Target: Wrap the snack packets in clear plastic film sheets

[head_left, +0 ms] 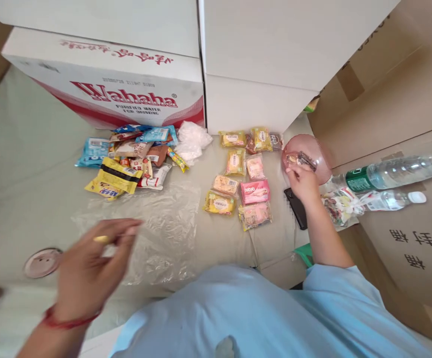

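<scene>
My left hand, with a yellow ring and a red cord at the wrist, hovers over the left side of the cloth. Its thumb and forefinger are pinched together, and whatever may be between them is too small to make out. Beyond it lies a flat clear plastic bag. At the rim of a pink translucent bowl, my right hand has its fingers bent together, and I cannot make out what they grip. Small wrapped pieces lie in the bowl. A black phone is beneath my right wrist.
Wrapped snacks, among them a pink Nabati pack, form two rough columns at centre. Mixed snack packets are heaped at left beside a crumpled white bag. White cartons stand behind; water bottles lie at right.
</scene>
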Available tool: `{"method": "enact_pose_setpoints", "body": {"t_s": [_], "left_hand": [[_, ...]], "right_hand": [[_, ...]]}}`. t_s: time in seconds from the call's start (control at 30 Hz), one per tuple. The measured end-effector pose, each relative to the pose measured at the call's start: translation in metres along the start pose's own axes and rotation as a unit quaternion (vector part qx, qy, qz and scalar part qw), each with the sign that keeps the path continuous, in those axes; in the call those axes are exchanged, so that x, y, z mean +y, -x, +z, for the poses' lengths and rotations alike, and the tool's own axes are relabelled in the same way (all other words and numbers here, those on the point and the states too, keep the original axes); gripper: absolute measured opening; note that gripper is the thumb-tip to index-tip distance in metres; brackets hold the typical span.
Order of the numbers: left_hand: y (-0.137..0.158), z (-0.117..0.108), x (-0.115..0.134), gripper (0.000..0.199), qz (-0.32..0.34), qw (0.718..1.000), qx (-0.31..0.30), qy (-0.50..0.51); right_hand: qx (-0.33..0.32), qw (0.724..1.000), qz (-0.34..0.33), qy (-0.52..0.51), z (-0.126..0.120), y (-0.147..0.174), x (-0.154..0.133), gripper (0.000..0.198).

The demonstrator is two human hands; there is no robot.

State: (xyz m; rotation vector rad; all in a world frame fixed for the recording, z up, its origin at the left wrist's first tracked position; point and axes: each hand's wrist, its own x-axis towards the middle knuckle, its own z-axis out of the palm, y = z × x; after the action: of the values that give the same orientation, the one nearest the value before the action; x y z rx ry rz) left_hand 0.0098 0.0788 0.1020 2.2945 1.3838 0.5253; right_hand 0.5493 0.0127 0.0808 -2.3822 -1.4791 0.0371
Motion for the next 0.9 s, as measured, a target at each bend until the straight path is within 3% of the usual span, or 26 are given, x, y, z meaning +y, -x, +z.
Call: {"method": "enact_pose_setpoints", "body": {"t_s": [0.07,0.17,0.33,0.5,0.57,0.7,0.8,0.9], "left_hand": [[-0.031,0.03,0.053,0.028,0.093,0.989,-0.054,0.1],[-0.074,0.076,0.107,0.03,0.214,0.951,-0.139,0.172],[-0.125,0.121,0.137,0.029,0.235,0.938,-0.134,0.218],[-0.17,0.139,0.165,0.028,0.246,0.945,-0.106,0.187],[-0.193,0.144,0.18,0.029,0.255,0.949,-0.084,0.168],[-0.236,0.16,0.213,0.035,0.277,0.949,-0.067,0.137],[-0.25,0.182,0.241,0.035,0.337,0.928,-0.103,0.121],[-0.242,0.21,0.265,0.051,0.401,0.897,-0.169,0.074]], "right_hand": [[0.022,1.0,-0.021,0.007,0.0,0.026,-0.025,0.037],[0.049,0.998,0.001,0.027,0.007,0.052,-0.058,0.044],[-0.147,0.98,0.104,-0.081,0.042,0.055,-0.075,0.041],[-0.161,0.905,0.118,-0.376,0.064,0.052,-0.076,0.032],[-0.136,0.9,0.109,-0.399,0.056,0.059,-0.077,0.032],[-0.073,0.925,0.108,-0.357,0.013,0.087,-0.061,0.039],[-0.026,0.898,0.159,-0.409,-0.025,0.102,-0.023,0.048],[0.067,0.884,0.194,-0.42,-0.051,0.09,0.027,0.054]]}}
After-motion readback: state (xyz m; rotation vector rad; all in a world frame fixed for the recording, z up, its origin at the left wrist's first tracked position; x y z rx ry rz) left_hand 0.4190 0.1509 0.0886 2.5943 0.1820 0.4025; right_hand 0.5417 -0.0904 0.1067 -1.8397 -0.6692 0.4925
